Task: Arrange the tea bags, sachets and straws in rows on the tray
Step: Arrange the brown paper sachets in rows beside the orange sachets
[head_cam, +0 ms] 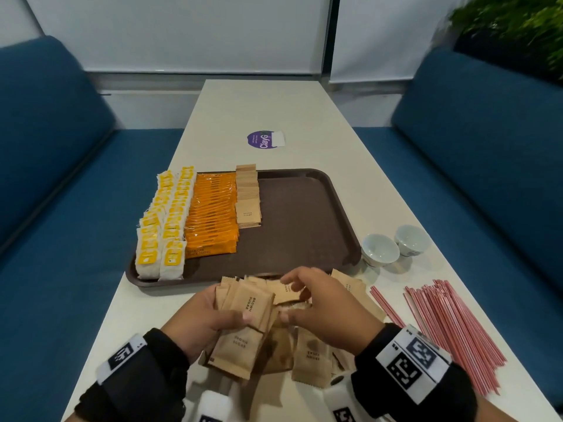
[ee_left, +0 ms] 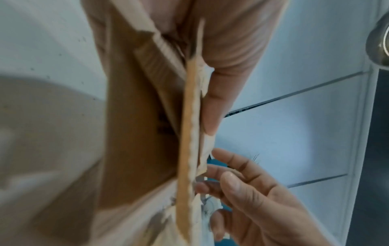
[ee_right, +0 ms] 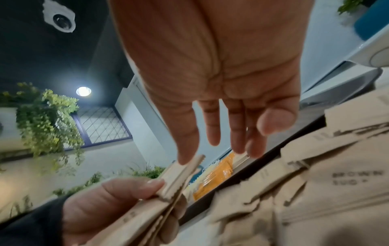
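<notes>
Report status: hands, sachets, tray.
Left hand grips brown sugar sachet stack. Right hand open, fingering loose sachets. Tray right half bare. Straws untouched on table.

Low in the head view, both forearms reach in from the bottom edge, each wrist wrapped in a black band with a white coded marker. The left hand [head_cam: 201, 318], left of centre, curls thumb over fingers around a fanned stack of tan paper brown-sugar sachets [head_cam: 246, 303]. The right hand [head_cam: 323, 303], just right of it, hovers palm down, fingers relaxed and spread, fingertips [ee_right: 212, 139] near the stack's top edge.
</notes>
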Available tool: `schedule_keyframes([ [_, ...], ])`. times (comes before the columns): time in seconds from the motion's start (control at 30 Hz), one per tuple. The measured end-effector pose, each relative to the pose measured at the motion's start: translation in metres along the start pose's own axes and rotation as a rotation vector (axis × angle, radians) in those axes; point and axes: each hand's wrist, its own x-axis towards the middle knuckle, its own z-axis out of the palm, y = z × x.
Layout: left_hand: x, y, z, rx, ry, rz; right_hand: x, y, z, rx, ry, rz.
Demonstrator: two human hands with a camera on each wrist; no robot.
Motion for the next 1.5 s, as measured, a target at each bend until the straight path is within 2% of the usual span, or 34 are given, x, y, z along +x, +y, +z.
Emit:
schedule_keyframes([
  [0.17, -0.003, 0.008, 0.006, -0.276, -0.075, 0.032, 0.006, -0.009, 0.011, 0.316, -0.167, 0.085],
  [0.33, 0.005, 0.022, 0.021, -0.438, 0.045, 0.129, 0.013, -0.02, 0.02, 0.6, -0.285, 0.064],
  [0.47, 0.013, 0.025, 0.024, -0.465, 0.106, 0.144, 0.028, -0.027, 0.014, 0.557, -0.262, 0.036],
  [0.63, 0.02, 0.021, 0.022, -0.507, 0.051, 0.105, 0.044, -0.035, 0.009, 0.462, -0.299, 0.04],
  [0.7, 0.022, 0.02, 0.02, -0.538, 0.051, 0.096, 0.05, -0.035, 0.01, 0.317, -0.258, -0.01],
  [0.77, 0.023, 0.018, 0.019, -0.572, 0.032, 0.084, 0.059, -0.032, 0.011, 0.086, -0.146, -0.074],
  [0.8, 0.023, 0.018, 0.017, -0.583, 0.023, 0.081, 0.062, -0.032, 0.011, 0.05, -0.1, -0.094],
  [0.97, 0.022, 0.016, 0.009, -0.509, 0.006, 0.073, 0.07, -0.034, 0.013, 0.254, -0.097, -0.146],
  [1.13, 0.023, 0.017, -0.002, -0.445, 0.047, 0.124, 0.07, -0.034, 0.006, 0.527, -0.164, -0.138],
  [1.3, 0.026, 0.008, 0.001, -0.408, 0.092, 0.169, 0.071, -0.033, 0.017, 0.639, 0.053, -0.102],
  [1.5, 0.025, 0.0, -0.005, -0.427, 0.101, 0.135, 0.074, -0.041, 0.015, 0.656, 0.215, -0.074],
])
